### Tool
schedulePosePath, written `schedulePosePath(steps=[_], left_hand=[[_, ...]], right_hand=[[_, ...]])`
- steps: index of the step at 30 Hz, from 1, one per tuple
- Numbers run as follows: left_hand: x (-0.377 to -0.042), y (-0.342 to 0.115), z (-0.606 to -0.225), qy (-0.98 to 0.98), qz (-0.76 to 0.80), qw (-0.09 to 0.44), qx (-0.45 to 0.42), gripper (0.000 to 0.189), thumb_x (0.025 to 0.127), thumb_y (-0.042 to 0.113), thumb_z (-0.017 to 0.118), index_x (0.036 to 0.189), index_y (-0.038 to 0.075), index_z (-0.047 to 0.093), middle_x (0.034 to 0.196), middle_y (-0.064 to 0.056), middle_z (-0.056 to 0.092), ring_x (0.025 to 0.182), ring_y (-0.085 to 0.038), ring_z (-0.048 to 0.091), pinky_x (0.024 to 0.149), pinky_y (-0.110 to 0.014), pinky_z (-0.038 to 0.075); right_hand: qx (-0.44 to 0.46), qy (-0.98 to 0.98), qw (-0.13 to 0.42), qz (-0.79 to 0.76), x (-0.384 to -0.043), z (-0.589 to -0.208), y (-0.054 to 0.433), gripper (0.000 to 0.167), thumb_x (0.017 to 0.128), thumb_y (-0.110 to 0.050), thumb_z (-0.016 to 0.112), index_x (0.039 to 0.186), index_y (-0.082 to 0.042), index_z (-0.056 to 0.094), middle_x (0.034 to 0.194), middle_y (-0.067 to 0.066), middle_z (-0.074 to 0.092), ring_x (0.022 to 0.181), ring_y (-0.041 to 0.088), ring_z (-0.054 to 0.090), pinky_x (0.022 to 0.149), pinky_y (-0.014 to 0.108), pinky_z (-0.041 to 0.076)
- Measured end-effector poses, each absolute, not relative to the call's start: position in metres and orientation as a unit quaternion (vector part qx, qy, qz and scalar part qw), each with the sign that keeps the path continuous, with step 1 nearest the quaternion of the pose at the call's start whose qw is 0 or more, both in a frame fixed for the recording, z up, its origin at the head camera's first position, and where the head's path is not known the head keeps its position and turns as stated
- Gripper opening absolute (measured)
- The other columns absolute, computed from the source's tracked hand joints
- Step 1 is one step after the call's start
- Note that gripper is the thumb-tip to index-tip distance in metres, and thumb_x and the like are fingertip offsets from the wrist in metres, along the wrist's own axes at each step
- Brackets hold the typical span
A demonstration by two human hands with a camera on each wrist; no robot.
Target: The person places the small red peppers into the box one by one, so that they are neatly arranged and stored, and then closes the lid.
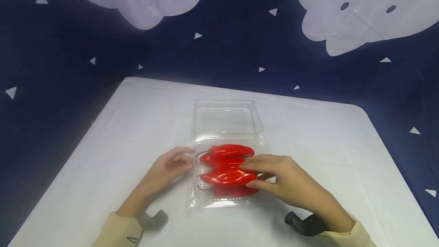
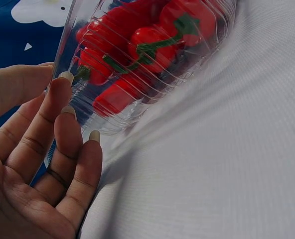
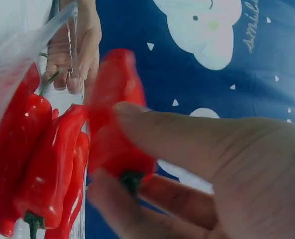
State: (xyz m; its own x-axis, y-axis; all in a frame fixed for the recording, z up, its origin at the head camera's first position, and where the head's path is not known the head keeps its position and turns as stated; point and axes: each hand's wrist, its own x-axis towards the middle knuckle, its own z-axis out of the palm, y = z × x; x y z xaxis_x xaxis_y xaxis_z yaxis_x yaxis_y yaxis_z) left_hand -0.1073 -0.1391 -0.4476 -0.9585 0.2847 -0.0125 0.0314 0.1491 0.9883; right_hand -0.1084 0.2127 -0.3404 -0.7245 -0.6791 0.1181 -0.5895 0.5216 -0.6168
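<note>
Several red peppers (image 1: 228, 176) with green stems lie side by side in the base of a clear plastic clamshell container (image 1: 219, 204). My right hand (image 1: 279, 178) reaches over the right side of the base. In the right wrist view, its thumb and fingers grip a slightly blurred red pepper (image 3: 115, 94), stem end toward the palm, beside the other peppers (image 3: 50, 169). My left hand (image 1: 173, 163) stays at the container's left edge. Seen from the left wrist, its fingertips (image 2: 63, 89) touch the clear rim, fingers loosely bent.
The container's hinged lid (image 1: 223, 119) lies open on the far side of the base. Beneath everything is a white table (image 1: 144, 113) with rounded far corners. Dark blue cloth (image 1: 233, 48) with white clouds and small triangles lies beyond the table.
</note>
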Motion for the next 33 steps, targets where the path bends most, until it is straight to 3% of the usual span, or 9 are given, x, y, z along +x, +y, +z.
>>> schedulePosePath(steps=[5, 10, 17, 26, 33], left_hand=[[-0.107, -0.139, -0.449, 0.746, 0.650, 0.099, 0.109, 0.045, 0.095, 0.016, 0.073, 0.138, 0.017, 0.059, 0.111, -0.011, 0.072, 0.107, -0.024, 0.067, 0.098, -0.032, 0.051], [-0.107, -0.139, -0.450, 0.743, 0.652, 0.096, 0.115, 0.045, 0.095, 0.015, 0.073, 0.138, 0.015, 0.059, 0.111, -0.013, 0.071, 0.106, -0.024, 0.067, 0.097, -0.031, 0.051], [-0.108, -0.140, -0.449, 0.745, 0.649, 0.094, 0.118, 0.044, 0.096, 0.016, 0.073, 0.137, 0.018, 0.059, 0.112, -0.011, 0.072, 0.108, -0.024, 0.067, 0.099, -0.031, 0.051], [-0.107, -0.138, -0.444, 0.747, 0.647, 0.092, 0.119, 0.044, 0.096, 0.015, 0.073, 0.137, 0.016, 0.059, 0.111, -0.011, 0.071, 0.107, -0.024, 0.067, 0.097, -0.030, 0.051], [-0.106, -0.136, -0.449, 0.745, 0.652, 0.086, 0.113, 0.045, 0.095, 0.013, 0.072, 0.138, 0.015, 0.058, 0.112, -0.014, 0.070, 0.108, -0.024, 0.068, 0.097, -0.029, 0.051]], right_hand=[[-0.382, 0.880, 0.054, -0.278, -0.105, -0.344, 0.208, 0.044, 0.083, -0.015, 0.087, 0.124, -0.024, 0.075, 0.123, -0.007, 0.070, 0.113, 0.016, 0.067, 0.081, 0.026, 0.059], [-0.380, 0.894, 0.043, -0.234, -0.103, -0.350, 0.201, 0.041, 0.080, -0.020, 0.089, 0.118, -0.024, 0.075, 0.115, -0.011, 0.071, 0.103, 0.009, 0.068, 0.084, 0.029, 0.059], [-0.359, 0.915, 0.043, -0.178, -0.103, -0.357, 0.196, 0.046, 0.075, -0.028, 0.093, 0.115, -0.022, 0.073, 0.106, -0.012, 0.072, 0.085, 0.005, 0.065, 0.073, 0.023, 0.056], [-0.363, 0.916, 0.000, -0.173, -0.107, -0.350, 0.207, 0.042, 0.075, -0.026, 0.092, 0.111, -0.023, 0.072, 0.107, -0.012, 0.071, 0.094, 0.009, 0.067, 0.080, 0.033, 0.059], [-0.299, 0.927, -0.024, -0.224, -0.121, -0.337, 0.228, 0.034, 0.080, -0.028, 0.089, 0.111, -0.025, 0.074, 0.106, -0.014, 0.072, 0.098, 0.010, 0.068, 0.084, 0.039, 0.060]])
